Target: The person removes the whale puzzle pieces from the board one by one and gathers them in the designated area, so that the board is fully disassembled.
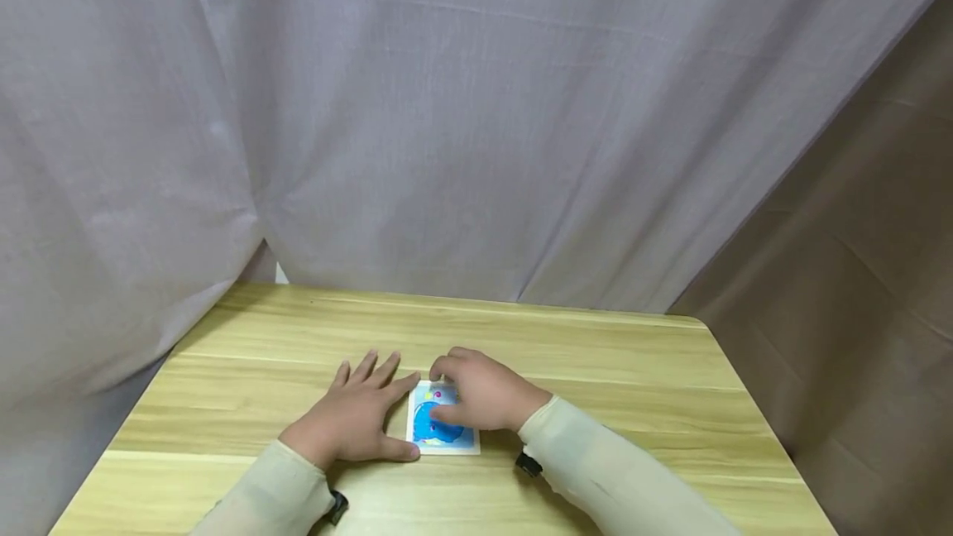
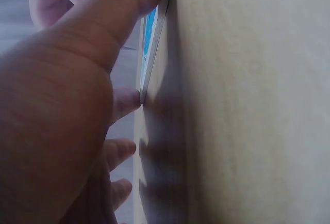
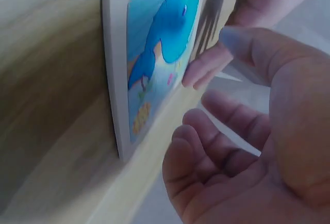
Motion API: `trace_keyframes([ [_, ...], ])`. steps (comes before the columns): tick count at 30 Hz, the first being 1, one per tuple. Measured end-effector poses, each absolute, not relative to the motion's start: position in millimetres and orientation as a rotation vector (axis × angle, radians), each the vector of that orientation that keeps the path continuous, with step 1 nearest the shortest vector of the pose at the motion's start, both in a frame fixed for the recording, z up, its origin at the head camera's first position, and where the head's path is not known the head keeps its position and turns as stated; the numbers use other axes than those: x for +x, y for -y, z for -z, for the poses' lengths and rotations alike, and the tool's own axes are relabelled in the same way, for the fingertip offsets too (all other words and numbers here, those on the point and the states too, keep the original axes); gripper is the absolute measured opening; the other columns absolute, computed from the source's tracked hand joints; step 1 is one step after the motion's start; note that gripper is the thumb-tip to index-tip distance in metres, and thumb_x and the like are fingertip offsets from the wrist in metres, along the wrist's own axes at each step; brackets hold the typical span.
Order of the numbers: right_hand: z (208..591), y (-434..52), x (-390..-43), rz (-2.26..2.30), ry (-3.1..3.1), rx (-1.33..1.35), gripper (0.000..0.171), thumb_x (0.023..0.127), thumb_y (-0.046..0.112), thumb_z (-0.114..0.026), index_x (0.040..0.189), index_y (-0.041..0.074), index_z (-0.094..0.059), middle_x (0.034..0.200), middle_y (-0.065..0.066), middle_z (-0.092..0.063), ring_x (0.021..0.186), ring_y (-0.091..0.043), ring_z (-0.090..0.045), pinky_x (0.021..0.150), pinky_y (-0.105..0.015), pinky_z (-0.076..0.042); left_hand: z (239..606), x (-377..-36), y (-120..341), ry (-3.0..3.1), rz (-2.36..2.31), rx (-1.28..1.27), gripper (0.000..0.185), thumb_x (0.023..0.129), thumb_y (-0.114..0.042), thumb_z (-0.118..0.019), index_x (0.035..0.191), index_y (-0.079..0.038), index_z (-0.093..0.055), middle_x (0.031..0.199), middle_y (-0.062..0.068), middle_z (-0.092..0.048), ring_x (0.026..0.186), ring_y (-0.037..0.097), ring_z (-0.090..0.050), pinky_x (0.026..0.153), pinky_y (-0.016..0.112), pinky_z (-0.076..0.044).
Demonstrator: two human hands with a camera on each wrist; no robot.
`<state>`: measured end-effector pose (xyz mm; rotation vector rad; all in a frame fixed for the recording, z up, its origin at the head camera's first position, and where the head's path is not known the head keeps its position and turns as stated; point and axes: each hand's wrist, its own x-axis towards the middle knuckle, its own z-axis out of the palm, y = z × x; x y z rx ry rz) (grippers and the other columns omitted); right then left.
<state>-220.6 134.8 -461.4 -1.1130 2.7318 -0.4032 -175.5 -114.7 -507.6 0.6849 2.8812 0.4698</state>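
I am bracing my left hand (image 1: 356, 424) flat against the left edge of a small whale picture board (image 1: 442, 430) lying near-centre on the wooden table (image 1: 610, 362), while my right hand (image 1: 480, 391) is curling over it; whether the fingertips are pressing it, I cannot tell. Pushed unevenly, the thin board may skid sideways.

no readable text, picture card (image 1: 443, 428) unlettered
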Motion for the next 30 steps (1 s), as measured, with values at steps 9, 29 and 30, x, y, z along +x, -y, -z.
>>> trace_keyframes([
  [9, 469, -116, -229, 0.419, -2.744, -1.02, 0.037, 0.088, 0.046, -0.082, 0.111, 0.019, -0.071, 0.097, 0.005, -0.066, 0.081, -0.006, -0.055, 0.074, -0.022, -0.05, 506, -179, 115, -2.83, -0.561, 0.579, 0.109, 0.068, -0.095, -0.066, 0.162, -0.048, -0.035, 0.177, 0.006, -0.017, 0.163, 0.047, -0.004, 0.119, 0.083, -0.004],
  [29, 482, -98, -233, 0.556, -2.698, -0.843, 0.018, 0.089, 0.039, -0.08, 0.093, 0.024, -0.073, 0.078, 0.014, -0.062, 0.072, -0.004, -0.056, 0.069, -0.022, -0.05, 513, -175, 117, -2.804, -0.612, 0.542, 0.107, 0.067, -0.095, -0.066, 0.16, -0.049, -0.038, 0.178, 0.003, -0.013, 0.164, 0.044, 0.0, 0.117, 0.084, 0.001],
  [30, 482, -98, -233, 0.545, -2.704, -0.846, 0.018, 0.088, 0.038, -0.081, 0.093, 0.023, -0.073, 0.078, 0.014, -0.062, 0.073, -0.004, -0.056, 0.07, -0.022, -0.05, 512, -176, 118, -2.804, -0.616, 0.547, 0.106, 0.068, -0.094, -0.066, 0.16, -0.05, -0.037, 0.178, 0.003, -0.013, 0.164, 0.044, 0.0, 0.117, 0.084, 0.001],
])
